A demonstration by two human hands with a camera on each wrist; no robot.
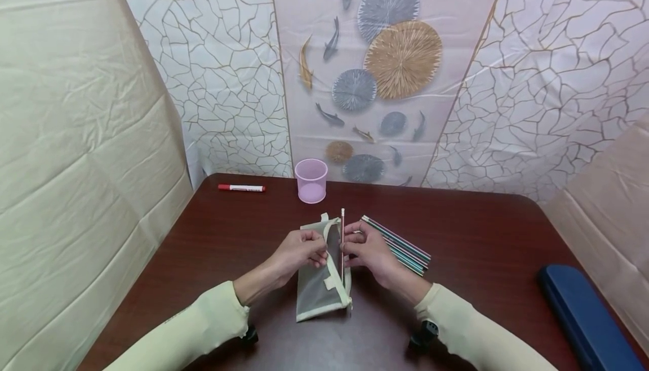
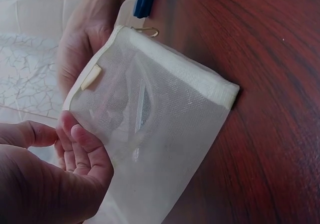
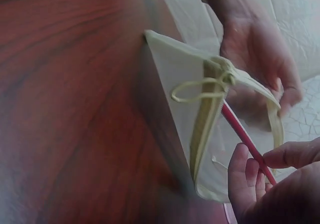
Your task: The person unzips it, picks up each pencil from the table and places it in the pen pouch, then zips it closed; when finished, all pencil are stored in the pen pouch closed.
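Observation:
A pale mesh zip pouch (image 1: 314, 289) with cream edging stands on the table, its zip side spread apart. My left hand (image 1: 303, 248) pinches the near edge of that opening between thumb and fingers. On the other side, my right hand (image 1: 374, 251) holds a red pencil (image 3: 239, 129) between thumb and fingertips. The pencil's lower part is inside the pouch mouth, while its pale-tipped end sticks up above the fingers. Through the mesh (image 2: 165, 154) in the left wrist view, a thin shiny streak shows. A cord loop (image 3: 197, 90) hangs from the zip end.
Several striped pencils (image 1: 405, 250) lie side by side just right of my right hand. A pink cup (image 1: 311, 192) stands at the back, with a red-capped marker (image 1: 241, 188) to its left. Along the right edge lies a long blue case (image 1: 583, 314). Fabric walls surround the table.

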